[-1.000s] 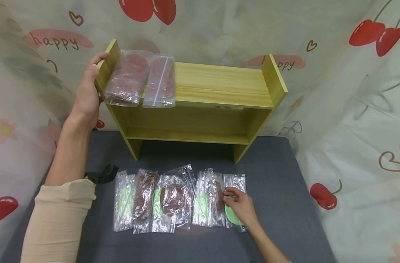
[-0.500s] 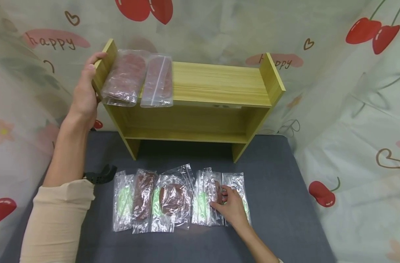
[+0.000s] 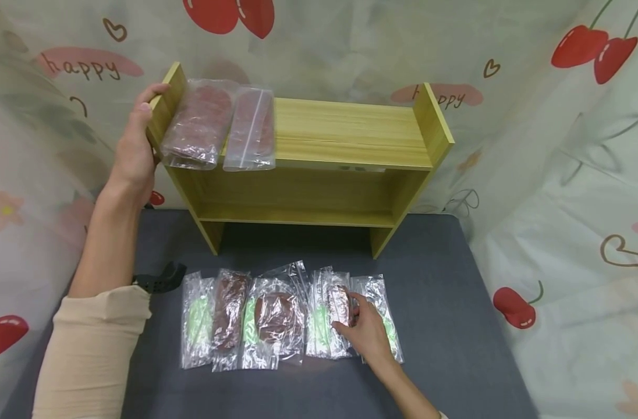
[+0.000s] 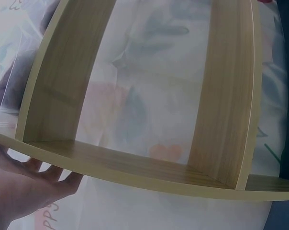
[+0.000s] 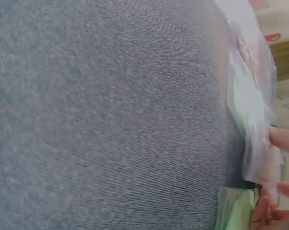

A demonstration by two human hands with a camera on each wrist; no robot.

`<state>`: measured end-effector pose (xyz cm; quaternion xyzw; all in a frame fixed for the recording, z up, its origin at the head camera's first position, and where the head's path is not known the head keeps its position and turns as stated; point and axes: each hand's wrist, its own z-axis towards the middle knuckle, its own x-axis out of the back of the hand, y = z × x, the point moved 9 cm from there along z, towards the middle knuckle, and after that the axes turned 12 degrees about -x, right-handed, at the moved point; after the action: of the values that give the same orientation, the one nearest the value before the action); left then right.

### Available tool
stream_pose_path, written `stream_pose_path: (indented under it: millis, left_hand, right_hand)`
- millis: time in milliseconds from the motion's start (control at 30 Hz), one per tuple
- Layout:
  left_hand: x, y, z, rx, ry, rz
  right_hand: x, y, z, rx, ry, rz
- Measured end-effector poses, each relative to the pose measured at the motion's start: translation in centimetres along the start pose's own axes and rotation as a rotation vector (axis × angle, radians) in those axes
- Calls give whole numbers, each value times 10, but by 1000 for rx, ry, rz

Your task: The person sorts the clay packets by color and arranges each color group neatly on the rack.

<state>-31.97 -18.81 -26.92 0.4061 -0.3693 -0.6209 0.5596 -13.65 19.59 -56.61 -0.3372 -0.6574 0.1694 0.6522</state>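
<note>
My left hand [image 3: 134, 151] grips the left side panel [image 3: 167, 107] of a small wooden shelf, thumb side hidden in the head view; the left wrist view shows its fingers curled at the panel's edge. On the table, my right hand [image 3: 368, 331] pinches a clear zip bag with a brown piece inside [image 3: 339, 305] between thumb and fingers. This bag overlaps a bag with a green piece [image 3: 320, 323] on its left. Partly behind the right hand lies another bag with a green piece [image 3: 389, 329].
Two bags with reddish-brown pieces, one wide [image 3: 201, 119] and one narrow [image 3: 251, 125], lie on the shelf's top board [image 3: 350, 131]. Farther left on the dark table [image 3: 439, 279] lie more bags, including a brown one [image 3: 230, 311] and a round brown one [image 3: 278, 317].
My right hand has moved left from the rightmost green bag onto the brown bag and now pinches it. That bag has shifted slightly and its neighbour sits tilted. The left hand keeps its grip.
</note>
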Motion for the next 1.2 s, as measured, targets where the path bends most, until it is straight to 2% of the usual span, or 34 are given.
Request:
stream_pose_path:
  millis: [233,400,500,767,1000,1200]
  left_hand:
    - [0,0,1,1,1,-17]
    - [0,0,1,-5,-5,-19]
    - [0,0,1,-7,-6,-16]
    - [0,-1,1,-7,-4,-10]
    - [-1,0,1,-6,-2,-21]
    - [-1,0,1,1,1,-16]
  right_hand:
    - [1,-6,-3,65,37,18]
    - [3,-10,-4,92,15,88]
    - [4,-10,-4,84,-10,132]
    - [8,-4,0,-6,-65,294]
    - [19,-8,1,1,-59,408]
    - [34,-24,-6,22,-75,489]
